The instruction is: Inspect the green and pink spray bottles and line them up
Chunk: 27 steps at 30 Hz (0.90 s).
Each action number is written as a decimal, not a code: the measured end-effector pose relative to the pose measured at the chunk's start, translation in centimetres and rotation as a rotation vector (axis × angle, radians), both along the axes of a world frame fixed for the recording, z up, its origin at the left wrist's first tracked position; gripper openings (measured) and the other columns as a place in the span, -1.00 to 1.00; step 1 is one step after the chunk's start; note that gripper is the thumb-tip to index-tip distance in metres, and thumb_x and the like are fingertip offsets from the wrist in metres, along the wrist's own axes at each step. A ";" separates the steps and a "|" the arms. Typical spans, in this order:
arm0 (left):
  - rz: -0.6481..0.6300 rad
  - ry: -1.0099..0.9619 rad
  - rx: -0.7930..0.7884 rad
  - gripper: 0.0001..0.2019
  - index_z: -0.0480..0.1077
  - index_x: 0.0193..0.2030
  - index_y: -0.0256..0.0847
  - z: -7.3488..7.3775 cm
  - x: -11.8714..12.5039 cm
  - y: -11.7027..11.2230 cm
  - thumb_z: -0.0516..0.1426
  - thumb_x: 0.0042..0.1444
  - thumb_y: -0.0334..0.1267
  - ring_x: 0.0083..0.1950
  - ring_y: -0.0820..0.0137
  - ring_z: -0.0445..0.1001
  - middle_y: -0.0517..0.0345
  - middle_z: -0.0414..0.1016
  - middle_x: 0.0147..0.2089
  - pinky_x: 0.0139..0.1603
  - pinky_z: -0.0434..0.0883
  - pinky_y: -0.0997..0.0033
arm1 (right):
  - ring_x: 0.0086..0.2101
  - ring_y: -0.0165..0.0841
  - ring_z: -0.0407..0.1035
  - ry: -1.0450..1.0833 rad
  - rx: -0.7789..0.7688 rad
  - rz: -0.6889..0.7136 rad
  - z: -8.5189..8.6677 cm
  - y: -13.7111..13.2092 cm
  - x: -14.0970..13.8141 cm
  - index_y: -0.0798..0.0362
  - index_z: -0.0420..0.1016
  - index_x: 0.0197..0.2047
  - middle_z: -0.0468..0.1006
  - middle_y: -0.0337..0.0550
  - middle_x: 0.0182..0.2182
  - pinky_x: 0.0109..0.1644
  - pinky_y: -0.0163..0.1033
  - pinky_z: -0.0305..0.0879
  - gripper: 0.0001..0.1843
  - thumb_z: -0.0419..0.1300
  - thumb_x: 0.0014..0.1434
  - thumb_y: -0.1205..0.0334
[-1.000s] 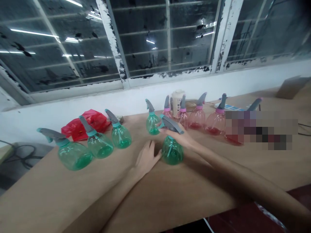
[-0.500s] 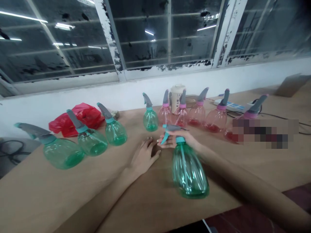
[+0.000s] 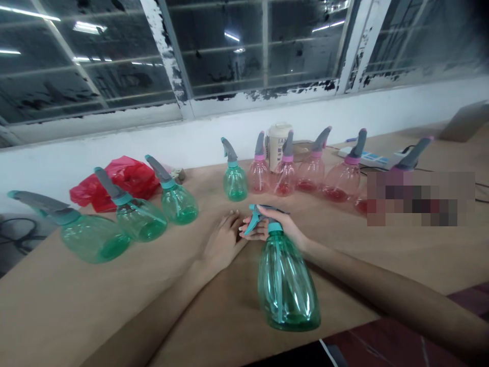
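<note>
A green spray bottle point(image 3: 288, 285) with a grey and teal trigger head is gripped at its neck by my right hand point(image 3: 284, 224), the bottle tilted with its base toward me. My left hand point(image 3: 225, 237) lies flat on the table point(image 3: 183, 306), fingers stretched out, just left of the right fingertips. Beyond both hands stands another green spray bottle point(image 3: 235, 183). Three more green ones are at the left, among them a near one point(image 3: 93, 239). Several pink spray bottles, such as this one point(image 3: 340, 183), line the back right; a blurred patch partly covers the rightmost.
A crumpled red plastic bag point(image 3: 128, 176) lies behind the left bottles. A cream cup point(image 3: 280, 142) stands behind the pink ones. A power strip point(image 3: 370, 157) with black cables and a brown cardboard piece point(image 3: 466, 122) are at the right. Windows line the wall.
The held spray bottle has come slightly nearer and to the left with my right hand, its fingers now closer to my left hand. The view has shifted a little.
</note>
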<state>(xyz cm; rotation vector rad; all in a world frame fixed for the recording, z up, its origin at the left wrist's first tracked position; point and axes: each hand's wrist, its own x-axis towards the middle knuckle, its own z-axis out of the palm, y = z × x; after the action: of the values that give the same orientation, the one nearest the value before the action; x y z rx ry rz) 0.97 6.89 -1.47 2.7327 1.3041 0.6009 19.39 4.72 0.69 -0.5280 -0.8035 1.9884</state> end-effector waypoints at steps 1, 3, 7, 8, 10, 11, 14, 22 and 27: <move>-0.005 0.014 0.004 -0.66 0.27 0.11 -0.20 0.0 0.0 0.0 0.02 0.22 -0.18 0.27 0.16 0.16 -0.06 0.23 0.22 0.23 0.17 0.01 | -0.22 -0.22 0.50 -0.010 -0.007 -0.014 -0.1 0.1 -0.1 0.18 0.51 -0.31 0.59 0.01 -0.41 -0.03 -0.08 0.37 -0.61 0.16 0.11 -0.03; -0.009 0.049 0.007 -0.65 0.26 0.11 -0.23 0.1 0.0 0.1 0.00 0.22 -0.18 0.28 0.17 0.15 -0.09 0.24 0.23 0.25 0.14 0.02 | -0.27 -0.23 0.51 -0.027 -0.012 -0.045 -0.2 0.1 -0.2 0.15 0.50 -0.35 0.57 -0.04 -0.47 -0.09 -0.09 0.40 -0.59 0.17 0.09 -0.09; 0.041 0.078 -0.006 -0.62 0.26 0.12 -0.24 0.8 0.3 -0.4 -0.02 0.23 -0.12 0.27 0.16 0.18 -0.09 0.24 0.24 0.20 0.22 0.06 | -0.43 -0.30 0.49 -0.085 -0.015 -0.174 0.4 -0.5 -0.3 0.11 0.47 -0.42 0.53 -0.16 -0.55 -0.23 -0.16 0.43 -0.65 0.25 0.01 -0.06; 0.055 0.075 -0.013 -0.61 0.25 0.12 -0.26 1.0 0.4 -0.5 -0.03 0.24 -0.11 0.26 0.16 0.19 -0.11 0.24 0.24 0.19 0.24 0.07 | -0.47 -0.32 0.48 -0.110 -0.013 -0.205 0.6 -0.6 -0.2 0.11 0.46 -0.45 0.52 -0.18 -0.57 -0.26 -0.18 0.43 -0.65 0.26 0.00 -0.04; 0.070 0.070 -0.024 -0.60 0.25 0.12 -0.29 1.2 0.6 -0.7 -0.04 0.25 -0.10 0.25 0.16 0.21 -0.13 0.24 0.24 0.18 0.25 0.08 | -0.52 -0.36 0.45 -0.150 0.001 -0.233 1.0 -0.9 -0.1 0.13 0.44 -0.51 0.50 -0.20 -0.60 -0.30 -0.22 0.42 -0.64 0.28 -0.02 -0.03; 0.069 0.068 -0.027 -0.60 0.25 0.12 -0.30 1.2 0.6 -0.7 -0.05 0.25 -0.11 0.25 0.16 0.21 -0.13 0.24 0.24 0.18 0.26 0.09 | -0.53 -0.37 0.45 -0.153 0.017 -0.231 1.1 -0.9 0.0 0.13 0.44 -0.52 0.50 -0.20 -0.59 -0.29 -0.22 0.41 -0.64 0.28 -0.02 -0.03; 0.045 0.067 -0.015 -0.62 0.26 0.12 -0.27 1.0 0.5 -0.6 -0.04 0.24 -0.13 0.25 0.17 0.22 -0.10 0.23 0.25 0.18 0.26 0.12 | -0.41 -0.31 0.49 -0.079 0.085 -0.152 1.2 -0.8 0.1 0.13 0.47 -0.42 0.54 -0.15 -0.51 -0.16 -0.14 0.40 -0.67 0.28 -0.01 -0.01; 0.037 0.041 0.033 -0.65 0.28 0.10 -0.20 1.1 0.6 -0.4 -0.07 0.26 -0.13 0.22 0.16 0.25 -0.05 0.33 0.16 0.17 0.27 0.10 | -0.13 -0.25 0.44 0.042 0.181 -0.014 1.6 -1.3 0.0 0.13 0.51 -0.21 0.57 -0.06 -0.25 0.09 -0.05 0.25 -0.77 0.22 0.05 0.21; 0.034 -0.017 0.018 -0.64 0.27 0.12 -0.15 0.9 0.6 -0.4 -0.03 0.24 -0.11 0.22 0.18 0.24 0.01 0.31 0.17 0.15 0.29 0.14 | -0.14 -0.29 0.44 0.090 0.162 0.018 1.8 -1.6 0.2 0.08 0.51 -0.14 0.57 -0.12 -0.21 0.14 -0.04 0.20 -0.71 0.18 0.01 0.38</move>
<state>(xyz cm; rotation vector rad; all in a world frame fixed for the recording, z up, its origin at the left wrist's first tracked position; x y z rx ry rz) 1.56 6.45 -0.56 2.7186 1.3502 0.6397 19.55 3.13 2.53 -0.3354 -0.9062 1.9290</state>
